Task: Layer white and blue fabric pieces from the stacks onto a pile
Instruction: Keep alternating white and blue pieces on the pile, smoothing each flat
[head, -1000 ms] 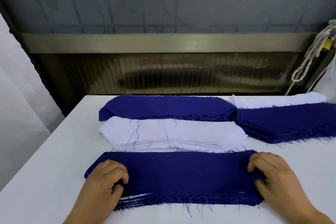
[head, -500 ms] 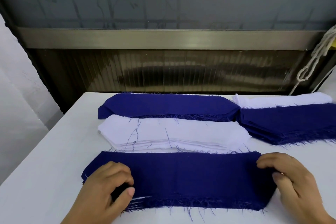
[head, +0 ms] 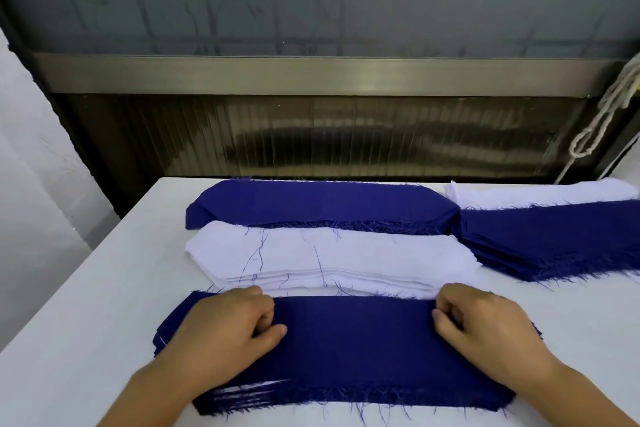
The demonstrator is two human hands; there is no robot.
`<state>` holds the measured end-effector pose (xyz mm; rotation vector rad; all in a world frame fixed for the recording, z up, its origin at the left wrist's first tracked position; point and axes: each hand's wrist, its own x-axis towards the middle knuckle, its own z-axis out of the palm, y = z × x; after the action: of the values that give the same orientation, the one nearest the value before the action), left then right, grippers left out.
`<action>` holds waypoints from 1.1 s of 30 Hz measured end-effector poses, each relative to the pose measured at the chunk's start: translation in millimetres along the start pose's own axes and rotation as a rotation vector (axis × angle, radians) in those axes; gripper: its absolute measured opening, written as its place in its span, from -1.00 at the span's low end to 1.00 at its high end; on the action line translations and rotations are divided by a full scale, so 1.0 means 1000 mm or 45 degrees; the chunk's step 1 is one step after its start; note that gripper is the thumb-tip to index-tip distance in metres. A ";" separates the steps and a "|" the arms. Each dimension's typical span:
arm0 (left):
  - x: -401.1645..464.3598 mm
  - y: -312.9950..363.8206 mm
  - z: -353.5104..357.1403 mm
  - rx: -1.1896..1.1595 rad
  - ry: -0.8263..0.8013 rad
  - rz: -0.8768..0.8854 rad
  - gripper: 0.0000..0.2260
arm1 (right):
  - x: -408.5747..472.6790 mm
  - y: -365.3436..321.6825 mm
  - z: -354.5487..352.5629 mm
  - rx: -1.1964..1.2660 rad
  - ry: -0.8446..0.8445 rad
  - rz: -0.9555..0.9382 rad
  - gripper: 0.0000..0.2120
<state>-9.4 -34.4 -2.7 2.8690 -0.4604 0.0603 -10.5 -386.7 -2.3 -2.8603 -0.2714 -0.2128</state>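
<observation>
**Blue piece on top, both hands moved inward to settle it**

While both hands rest on the near pile (head: 349, 350), low in the frame, its top layer is a blue piece with frayed edges; thin white edges peek out at its lower left, showing white layers underneath. The left hand (head: 225, 333) lies on the left part of the pile, fingers curled and knuckles up, thumb pressing the cloth; the right hand (head: 485, 326) mirrors it on the right part, fingers curled at the top edge; whether either actually pinches the cloth cannot be told.

Compared with a second ago, both hands have slid inward from the pile's ends toward its middle and upward to its far edge; the blue piece lies flatter and squarer, so this layer looks placed and is being smoothed.

Just above the pile, at centre frame, sits the white stack (head: 329, 260), strewn with loose blue threads; behind it lies the blue stack (head: 318, 201). At the right edge a second blue stack (head: 554, 239) overlaps another white one (head: 540, 194). All rest on a white table (head: 76, 322). A white piece would likely come next, and the white stack lies close to both hands.
</observation>
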 end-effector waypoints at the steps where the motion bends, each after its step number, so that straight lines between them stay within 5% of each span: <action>1: 0.000 -0.006 -0.008 0.030 -0.062 -0.061 -0.63 | 0.001 0.004 -0.004 -0.062 -0.034 0.061 -0.80; 4: 0.015 -0.013 -0.028 0.112 -0.136 -0.196 -0.64 | 0.015 0.006 -0.012 -0.234 -0.062 0.126 -0.78; 8: 0.049 0.004 -0.034 -0.062 0.208 -0.113 -0.93 | 0.046 -0.010 -0.018 0.020 0.061 -0.007 -0.93; 13: 0.061 -0.002 -0.009 -0.241 0.182 -0.027 -0.62 | 0.065 -0.011 -0.004 0.175 -0.154 -0.216 -0.59; 27: 0.052 -0.012 0.003 -0.199 0.392 0.048 -0.87 | 0.052 -0.001 0.017 0.308 0.147 -0.201 -0.88; 33: 0.050 -0.001 0.002 -0.242 0.444 -0.048 -0.82 | 0.052 -0.003 0.018 0.562 0.214 0.007 -0.78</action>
<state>38.1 -49.3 -0.5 2.6041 -0.3223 0.4745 41.8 -370.6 -9.6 -2.3911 -0.2417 -0.3426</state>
